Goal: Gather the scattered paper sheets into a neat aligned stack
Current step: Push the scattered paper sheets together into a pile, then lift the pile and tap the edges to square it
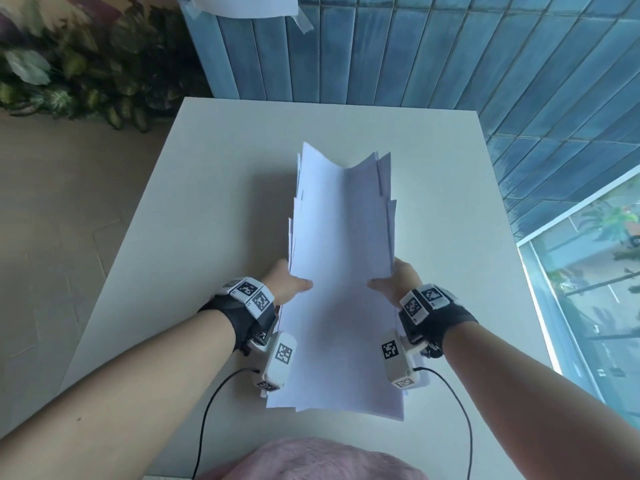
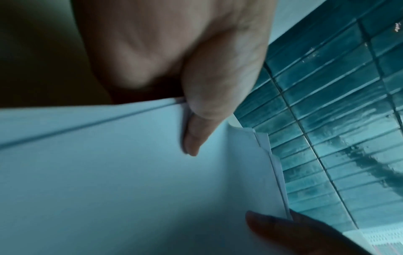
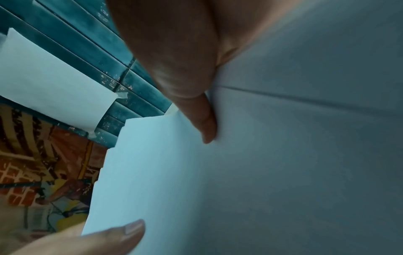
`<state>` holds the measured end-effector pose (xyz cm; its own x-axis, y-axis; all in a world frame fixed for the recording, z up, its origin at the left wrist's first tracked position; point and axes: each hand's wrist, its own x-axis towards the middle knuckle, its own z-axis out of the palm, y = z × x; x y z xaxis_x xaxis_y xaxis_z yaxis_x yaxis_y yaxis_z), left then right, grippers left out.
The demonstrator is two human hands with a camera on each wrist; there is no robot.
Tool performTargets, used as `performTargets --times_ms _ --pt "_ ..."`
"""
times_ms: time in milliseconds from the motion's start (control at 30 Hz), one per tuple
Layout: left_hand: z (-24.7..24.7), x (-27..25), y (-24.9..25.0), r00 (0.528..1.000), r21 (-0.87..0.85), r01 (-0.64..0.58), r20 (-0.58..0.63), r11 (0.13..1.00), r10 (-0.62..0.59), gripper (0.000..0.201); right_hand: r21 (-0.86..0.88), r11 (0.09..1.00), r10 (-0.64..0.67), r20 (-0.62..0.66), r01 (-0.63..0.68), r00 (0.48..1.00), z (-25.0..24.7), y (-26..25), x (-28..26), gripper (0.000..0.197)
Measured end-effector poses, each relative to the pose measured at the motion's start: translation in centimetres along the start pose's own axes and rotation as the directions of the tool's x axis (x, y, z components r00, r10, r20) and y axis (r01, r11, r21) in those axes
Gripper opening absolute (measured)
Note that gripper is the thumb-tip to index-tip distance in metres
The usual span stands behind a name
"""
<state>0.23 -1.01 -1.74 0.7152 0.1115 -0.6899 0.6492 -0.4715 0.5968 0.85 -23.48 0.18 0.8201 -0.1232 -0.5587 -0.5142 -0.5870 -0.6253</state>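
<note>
My head camera looks forward and down over the pale square tabletop [image 1: 214, 188] toward the blue tiled wall [image 1: 433, 57]. Each wrist camera sits very close along its thumb, facing that wall. All three views share the white paper sheets [image 1: 341, 271].

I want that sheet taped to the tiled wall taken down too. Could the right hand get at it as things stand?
Probably not yet. The right hand and left hand both hold the paper stack above the table. The taped sheet hangs beyond the table's far edge, so the hand must let go and stretch far forward.
</note>
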Motion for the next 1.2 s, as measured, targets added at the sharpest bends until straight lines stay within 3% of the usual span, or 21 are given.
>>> performTargets --times_ms 67,200,300,367,467,600,633,867,1000,1200 --pt "-0.5 -0.3 -0.1 1.0 -0.071 -0.021 -0.012 0.997 0.02 0.085 0.01 1.0 0.01 0.006 -0.01 1.0 -0.5 0.0 -0.3 0.039" --pt "-2.5 -1.1 0.6 0.99 -0.237 -0.139 -0.026 0.961 0.137 0.052 0.165 0.985 -0.036 -0.058 0.045 0.998 -2.2 -1.4 -1.2 0.039" --pt "-4.5 -2.0 2.7 0.968 -0.274 -0.252 -0.074 0.928 0.241 0.058 0.24 0.961 -0.108 -0.128 0.137 0.986 -3.5 -3.9 -2.0 0.037" --pt "-5.9 -2.5 4.6 0.948 -0.283 -0.312 -0.15 0.907 0.28 0.05 0.277 0.934 -0.179 -0.187 0.227 0.966 -4.5 -6.0 -2.6 0.031" --pt "-7.6 -3.8 7.8 0.896 -0.305 -0.424 -0.278 0.853 0.346 0.044 0.308 0.878 -0.278 -0.293 0.365 0.915 -6.2 -9.2 -3.8 0.019" --pt "-9.0 -6.8 10.4 0.806 -0.348 -0.578 -0.381 0.738 0.452 0.013 0.389 0.78 -0.324 -0.418 0.49 0.849 -7.6 -11.8 -5.6 0.018" --pt "-9.2 -7.6 10.6 0.792 -0.364 -0.602 -0.389 0.711 0.471 0.013 0.404 0.761 -0.331 -0.432 0.508 0.839 -7.9 -12.1 -6.0 0.018" --pt "-8.7 -9.8 8.6 0.768 -0.382 -0.637 -0.389 0.669 0.509 0.018 0.463 0.695 -0.383 -0.408 0.55 0.829 -7.6 -10.6 -8.1 0.022" --pt "-7.7 -10.4 6.4 0.788 -0.386 -0.606 -0.408 0.695 0.461 0.016 0.444 0.709 -0.407 -0.375 0.547 0.833 -6.2 -8.6 -8.6 0.027" --pt "-6.9 -11.1 5.6 0.764 -0.338 -0.626 -0.445 0.703 0.467 0.015 0.357 0.748 -0.451 -0.346 0.56 0.823 -5.4 -7.5 -8.9 0.026"
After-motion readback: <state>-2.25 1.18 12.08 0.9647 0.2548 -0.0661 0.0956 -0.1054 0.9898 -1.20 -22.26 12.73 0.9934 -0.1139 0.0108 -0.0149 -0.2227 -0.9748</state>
